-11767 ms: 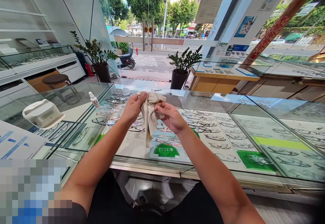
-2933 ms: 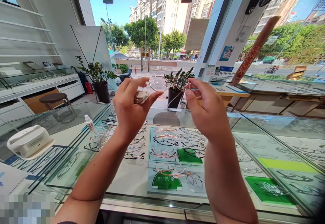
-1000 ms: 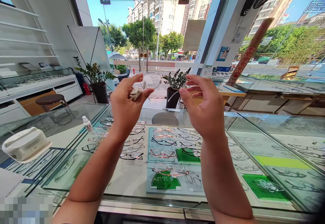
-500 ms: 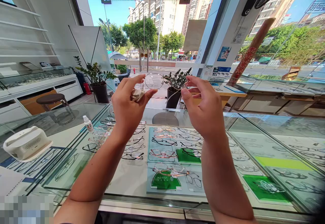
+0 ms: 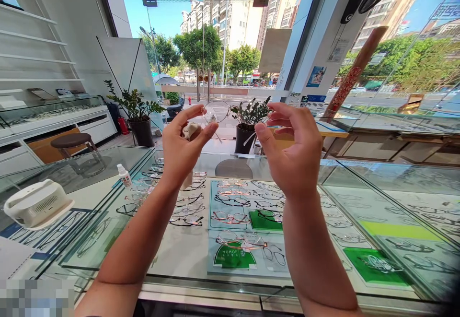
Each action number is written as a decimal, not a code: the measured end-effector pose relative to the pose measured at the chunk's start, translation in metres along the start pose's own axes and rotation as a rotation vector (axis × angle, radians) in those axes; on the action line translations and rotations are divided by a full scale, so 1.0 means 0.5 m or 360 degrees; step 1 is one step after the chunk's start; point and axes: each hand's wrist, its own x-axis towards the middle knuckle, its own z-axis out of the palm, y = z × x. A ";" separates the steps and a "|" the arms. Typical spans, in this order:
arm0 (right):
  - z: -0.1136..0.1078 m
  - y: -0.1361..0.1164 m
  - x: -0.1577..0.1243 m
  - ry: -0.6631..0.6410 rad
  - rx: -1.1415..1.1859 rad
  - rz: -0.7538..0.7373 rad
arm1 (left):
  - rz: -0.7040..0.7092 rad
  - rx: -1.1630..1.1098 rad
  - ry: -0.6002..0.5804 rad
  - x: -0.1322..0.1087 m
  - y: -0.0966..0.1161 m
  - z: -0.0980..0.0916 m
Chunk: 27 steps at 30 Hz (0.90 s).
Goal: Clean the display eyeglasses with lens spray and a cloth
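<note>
Holding glasses up in the air, well above the counter. Pinching one rim with thumb and forefinger of the left hand, cloth tucked against its palm; pinching the other end likewise with the right hand. On the counter's left part, a spray bottle.

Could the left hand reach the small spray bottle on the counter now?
Probably yes: the spray bottle stands unobstructed, down-left of the left hand, though that hand holds glasses and a cloth.
</note>
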 end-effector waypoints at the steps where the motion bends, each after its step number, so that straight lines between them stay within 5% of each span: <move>1: 0.000 0.000 0.000 0.0004 -0.0006 -0.0008 | 0.0012 0.0011 0.0011 -0.001 0.000 0.002; 19: 0.012 0.007 -0.002 0.0013 0.0102 -0.0170 | 0.0377 0.0212 0.0398 -0.017 -0.027 0.034; 27: 0.020 0.015 -0.005 -0.0020 0.0274 0.0006 | 0.0449 0.0182 0.0465 -0.022 -0.023 0.033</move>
